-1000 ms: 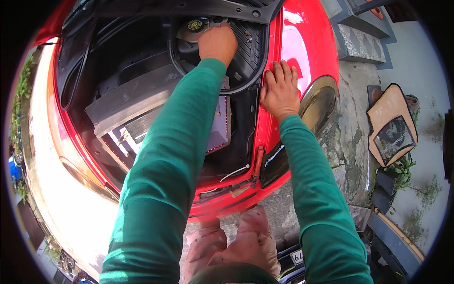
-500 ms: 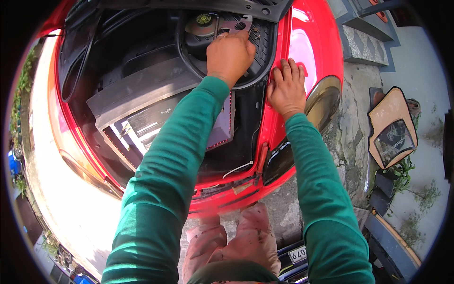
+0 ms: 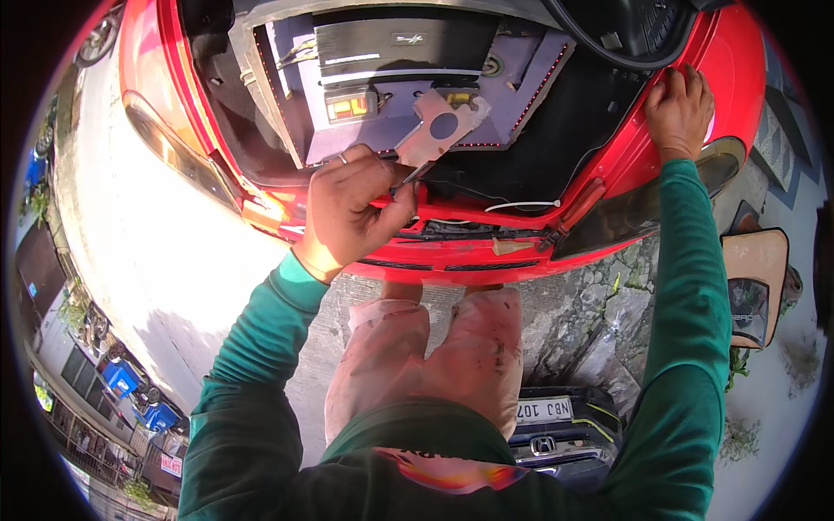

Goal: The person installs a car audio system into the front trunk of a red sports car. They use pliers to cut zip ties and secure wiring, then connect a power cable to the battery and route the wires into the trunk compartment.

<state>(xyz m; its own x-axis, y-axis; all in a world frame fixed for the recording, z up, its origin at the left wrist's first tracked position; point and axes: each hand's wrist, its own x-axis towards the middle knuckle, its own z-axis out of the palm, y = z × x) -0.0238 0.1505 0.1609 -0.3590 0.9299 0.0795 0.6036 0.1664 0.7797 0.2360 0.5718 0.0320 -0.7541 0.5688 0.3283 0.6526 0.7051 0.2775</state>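
While pale sunlit concrete (image 3: 130,234) spreads along the left, the curved red car body (image 3: 165,113) stands beside it with its dark compartment uncovered. Inside, toward the left, sits a wide box lined in pale purple (image 3: 334,141), its slanted sides edged with rows of small red dots. A small clear-topped case with yellow and red parts (image 3: 351,106) lies in it, just below a flat black rectangular unit (image 3: 404,52).

The left hand (image 3: 354,204), wearing a narrow silver-coloured ring (image 3: 342,158), is raised in front of the box. Its grip is nearly closed, thumb against bent fingers, pinching the near end of a flat greyish metal plate (image 3: 421,144). The plate, pierced by a large round hole and notched at its far end, slants up and rightward, in front of the purple lining. A thin dark metal piece shows at the pinch; whether it belongs to the plate cannot be told.

Farther right, a slim white strip (image 3: 523,206) lies along the compartment's front edge, near a narrow red lever (image 3: 578,208). The right hand (image 3: 682,113) rests palm down on the car's red side edge, its grip loose, fingers extended, no object visible in it.
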